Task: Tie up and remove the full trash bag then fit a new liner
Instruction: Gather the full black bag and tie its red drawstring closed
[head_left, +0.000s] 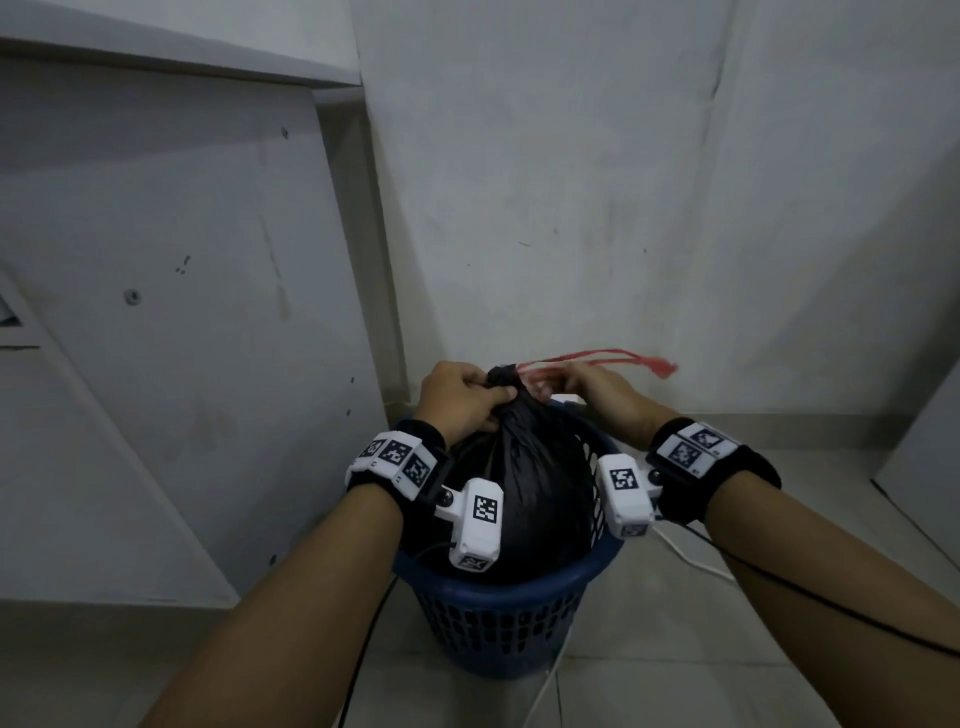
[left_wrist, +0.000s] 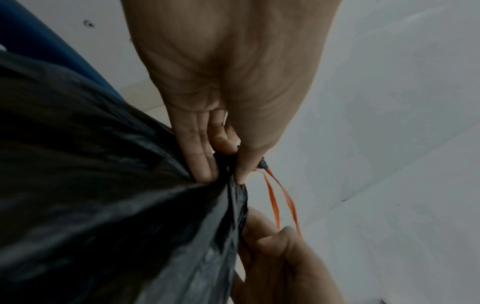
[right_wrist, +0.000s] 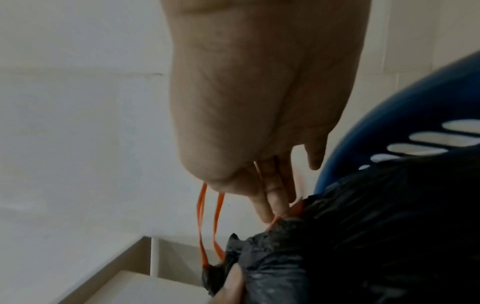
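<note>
A full black trash bag bulges out of a blue perforated basket on the floor. My left hand grips the bag's gathered neck between fingers and thumb. My right hand pinches the red drawstring, whose strands run from the neck through its fingers and trail off to the right. In the right wrist view two orange-red strands hang from my right hand down to the neck. The left wrist view shows the bag and the drawstring.
The basket stands in a corner, against a white wall behind and a white cabinet panel on the left. A white cable and black wrist cables lie on the tiled floor to the right.
</note>
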